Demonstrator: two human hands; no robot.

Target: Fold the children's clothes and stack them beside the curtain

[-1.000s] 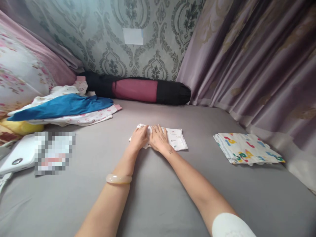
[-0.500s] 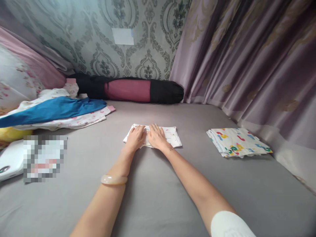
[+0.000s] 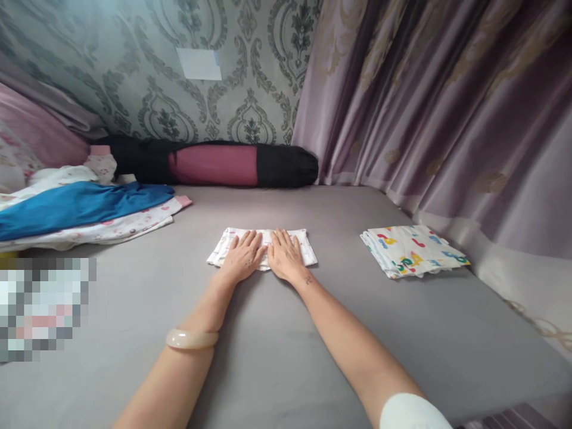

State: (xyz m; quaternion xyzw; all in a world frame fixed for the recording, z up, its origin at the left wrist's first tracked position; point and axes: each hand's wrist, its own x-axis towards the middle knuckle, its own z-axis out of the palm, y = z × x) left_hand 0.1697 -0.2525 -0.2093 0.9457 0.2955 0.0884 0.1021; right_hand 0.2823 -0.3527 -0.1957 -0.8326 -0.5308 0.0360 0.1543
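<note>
A small white garment with a faint print (image 3: 218, 253) lies folded into a flat rectangle on the grey bed sheet (image 3: 268, 369). My left hand (image 3: 243, 255) rests palm down on its left half, fingers stretched out. Close beside it, my right hand (image 3: 285, 253) lies flat on the right half, fingers slightly spread. The palms hide the middle of the cloth. To the right sits another folded white cloth with a colourful print (image 3: 415, 250).
On the left is a loose pile of clothes with a blue garment (image 3: 84, 205) on top. A black and maroon bolster-shaped bag (image 3: 214, 165) lies along the patterned wall. Purple curtains (image 3: 402, 107) hang at the right. A blurred-out item (image 3: 49, 304) lies at lower left.
The view has turned slightly to the right, so things appear shifted left. Both hands stay on the folded garment; the left fingers are now more spread and the hands slightly farther apart.
</note>
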